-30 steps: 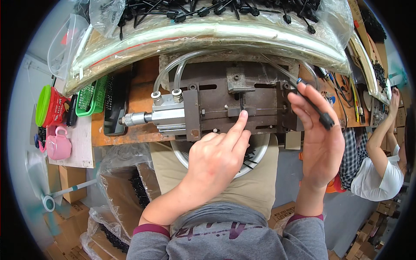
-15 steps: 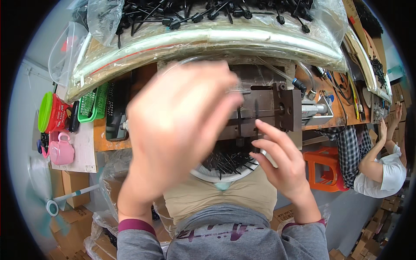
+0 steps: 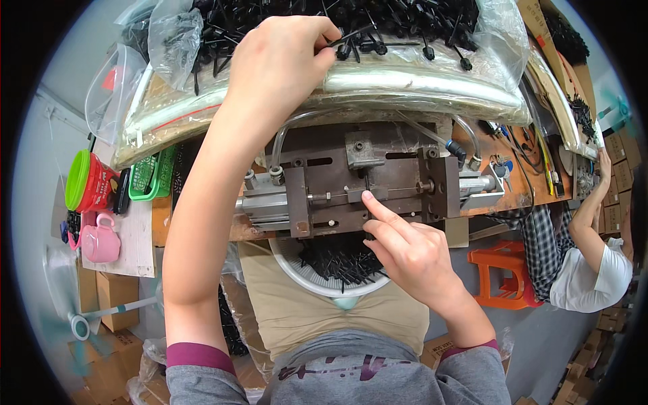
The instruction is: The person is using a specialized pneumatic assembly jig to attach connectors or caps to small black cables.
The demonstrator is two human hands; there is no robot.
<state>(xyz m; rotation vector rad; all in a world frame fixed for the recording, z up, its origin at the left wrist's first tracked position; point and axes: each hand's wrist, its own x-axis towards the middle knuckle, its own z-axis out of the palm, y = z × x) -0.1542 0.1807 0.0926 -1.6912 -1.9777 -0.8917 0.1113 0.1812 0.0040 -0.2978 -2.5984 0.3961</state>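
Note:
My left hand [image 3: 280, 64] reaches over a plastic-lined tray [image 3: 432, 91] at the far side, pinching a thin black stem-like plastic part [image 3: 356, 32]. Many similar black parts [image 3: 412, 20] are heaped there. My right hand [image 3: 412, 256] is at a dark metal fixture [image 3: 398, 145]. Its index fingertip touches a small block at the fixture's middle, while thumb and other fingers close round the lower end of a black part [image 3: 368, 226], mostly hidden. Just below, a round white basket [image 3: 287, 263] full of black parts [image 3: 337, 260] sits at my lap.
Metal cylinders flank the fixture, left [image 3: 264, 209] and right [image 3: 478, 183], with clear hoses. To the left are a green basket [image 3: 160, 182], a red tub [image 3: 100, 185] and a pink cup [image 3: 101, 243]. At right, another person [image 3: 587, 273] sits near an orange stool [image 3: 496, 260].
My left hand has moved from above the fixture to the far tray and now pinches a black part. My right hand has shifted left, bringing its index finger onto the fixture's middle.

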